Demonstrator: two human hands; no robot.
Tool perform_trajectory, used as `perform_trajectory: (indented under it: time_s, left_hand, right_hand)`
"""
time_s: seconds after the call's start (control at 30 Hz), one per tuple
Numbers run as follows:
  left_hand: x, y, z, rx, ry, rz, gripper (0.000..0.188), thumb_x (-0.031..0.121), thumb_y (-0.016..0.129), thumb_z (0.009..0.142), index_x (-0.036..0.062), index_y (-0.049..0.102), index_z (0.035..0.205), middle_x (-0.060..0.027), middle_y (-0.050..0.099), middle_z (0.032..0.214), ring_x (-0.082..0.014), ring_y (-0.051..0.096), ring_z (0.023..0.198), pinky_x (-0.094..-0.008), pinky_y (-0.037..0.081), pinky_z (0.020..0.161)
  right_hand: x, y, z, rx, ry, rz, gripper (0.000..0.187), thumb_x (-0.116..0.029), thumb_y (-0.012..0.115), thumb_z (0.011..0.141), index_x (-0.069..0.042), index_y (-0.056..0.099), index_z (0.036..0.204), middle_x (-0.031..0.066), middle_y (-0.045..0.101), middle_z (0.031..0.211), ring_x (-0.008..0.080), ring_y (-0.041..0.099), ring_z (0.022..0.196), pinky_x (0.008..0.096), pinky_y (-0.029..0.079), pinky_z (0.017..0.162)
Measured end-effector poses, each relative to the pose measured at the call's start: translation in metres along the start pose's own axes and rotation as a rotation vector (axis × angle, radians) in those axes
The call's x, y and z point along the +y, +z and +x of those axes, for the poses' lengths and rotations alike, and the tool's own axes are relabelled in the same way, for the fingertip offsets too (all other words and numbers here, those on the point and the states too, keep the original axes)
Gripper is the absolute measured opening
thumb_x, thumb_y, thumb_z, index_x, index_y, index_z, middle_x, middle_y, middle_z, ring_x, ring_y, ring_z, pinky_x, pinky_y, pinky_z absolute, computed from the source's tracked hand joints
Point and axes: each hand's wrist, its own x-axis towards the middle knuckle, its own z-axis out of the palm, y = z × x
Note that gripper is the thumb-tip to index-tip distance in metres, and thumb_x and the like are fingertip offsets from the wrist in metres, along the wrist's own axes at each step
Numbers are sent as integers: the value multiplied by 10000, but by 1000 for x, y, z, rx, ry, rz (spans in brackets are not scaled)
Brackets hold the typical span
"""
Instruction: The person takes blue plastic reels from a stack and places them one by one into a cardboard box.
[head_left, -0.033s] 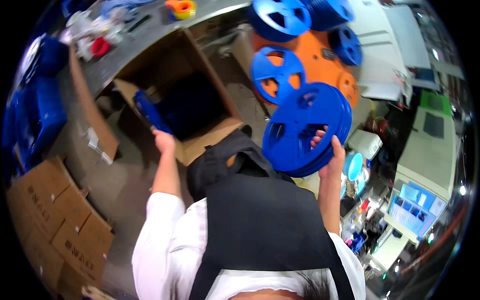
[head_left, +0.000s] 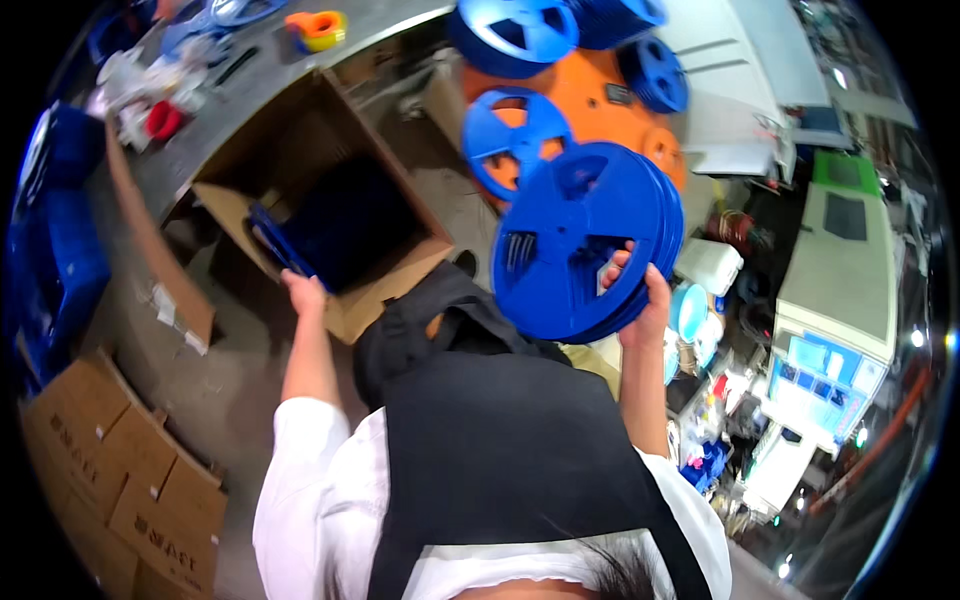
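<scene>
My right hand (head_left: 638, 295) is closed around the rim of a stack of blue plastic reels (head_left: 545, 225), its fingers curled through an opening in the discs. The stack is held tilted in the air, right of an open cardboard box (head_left: 435, 248). At the box's near left edge, my left hand (head_left: 305, 292) closes on the cardboard rim; its fingers are partly hidden. Just beside those fingers a blue reel (head_left: 280, 245) leans along the inner wall. More dark blue reels (head_left: 355, 225) lie in shadow inside the box, hard to make out singly.
Behind the stack, an orange surface (head_left: 590, 95) bears more blue reels (head_left: 515, 135). A grey table (head_left: 240, 95) beyond the box holds tape rolls (head_left: 318, 30) and plastic bags. Flattened cartons (head_left: 120, 470) lie at lower left, near blue crates (head_left: 60, 250). Machines (head_left: 840, 260) stand at right.
The whole view has shifted slightly, so the surroundings sit further left. Both hands keep their holds, and the reel stack shows at a slightly different tilt.
</scene>
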Motion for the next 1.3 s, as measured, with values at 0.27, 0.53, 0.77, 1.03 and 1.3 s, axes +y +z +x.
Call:
perform_trajectory:
  time_s: [0.27,0.53,0.77,1.03,1.3]
  left_hand:
    - [122,-36,-71,-60,599,-44,807,7,618,822,114,170,1485,-177,222,1522,-336,232,1403,-397,244,1126]
    - [189,-71,-126,46,1012,-191,849,-54,628,783,103,174,1483,-153,188,1542,-328,235,1408,-389,249,1127]
    - [221,-91,-158,182,1507,-80,763,1,657,771,285,349,1408,-203,277,1494,-403,251,1389,-508,267,1111]
    - [247,-115,-186,-250,1627,209,582,-79,550,754,219,564,1253,-98,450,1413,-297,347,1365,-484,258,1130]
    - [276,-118,-193,-361,1621,346,323,-16,594,732,101,611,1032,-97,421,1436,-310,297,1386,-483,229,1142]
  right_hand:
    - [-20,-51,-4,-241,-174,433,482,-293,560,898,35,447,1232,79,600,851,157,571,673,309,506,627]
    - [-21,-36,11,-569,-54,819,439,-273,484,927,63,465,1208,90,601,860,159,553,643,290,468,586]
    - [-16,-33,16,-582,-24,837,432,-272,460,944,78,464,1198,97,613,862,145,563,630,274,483,567]
    - [-15,-37,14,-535,-26,792,430,-251,448,945,95,461,1201,112,617,849,152,571,625,276,488,560]
    - [-22,-37,-2,-383,-10,694,472,-300,447,954,86,452,1225,108,631,850,157,561,620,278,475,543]
